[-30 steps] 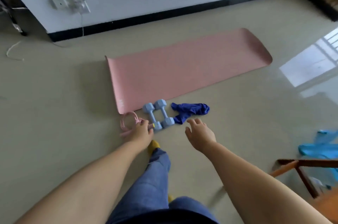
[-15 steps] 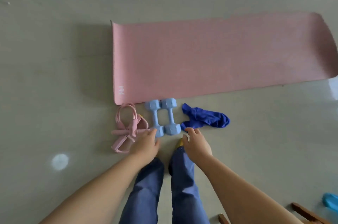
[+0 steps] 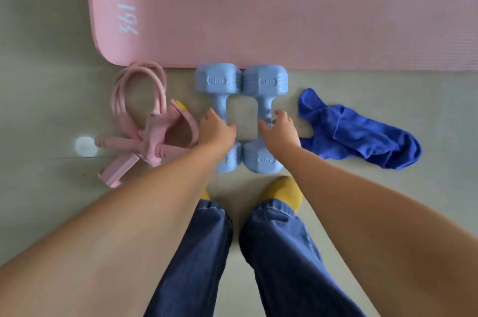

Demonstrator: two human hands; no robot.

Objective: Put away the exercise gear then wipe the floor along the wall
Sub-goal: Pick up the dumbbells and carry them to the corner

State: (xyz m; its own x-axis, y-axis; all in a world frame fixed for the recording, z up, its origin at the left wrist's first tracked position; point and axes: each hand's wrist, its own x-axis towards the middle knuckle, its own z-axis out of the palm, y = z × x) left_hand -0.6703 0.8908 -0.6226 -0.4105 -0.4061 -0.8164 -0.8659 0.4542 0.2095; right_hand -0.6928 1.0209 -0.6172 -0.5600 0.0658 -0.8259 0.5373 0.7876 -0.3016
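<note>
Hands (image 3: 216, 130) (image 3: 279, 130) curled round blue "2KG" dumbbells (image 3: 218, 81) (image 3: 266, 81), pink mat (image 3: 284, 6) beyond

Two light-blue dumbbells: left dumbbell (image 3: 218, 81), right dumbbell (image 3: 266, 81), side by side, each marked 2KG.
One pink exercise mat (image 3: 284, 6).
One pink pedal resistance band (image 3: 144, 125).
One blue cloth (image 3: 357, 132).
Two hands: left hand (image 3: 216, 130), right hand (image 3: 279, 130).
Two yellow-socked feet; right foot (image 3: 284, 191).
</note>
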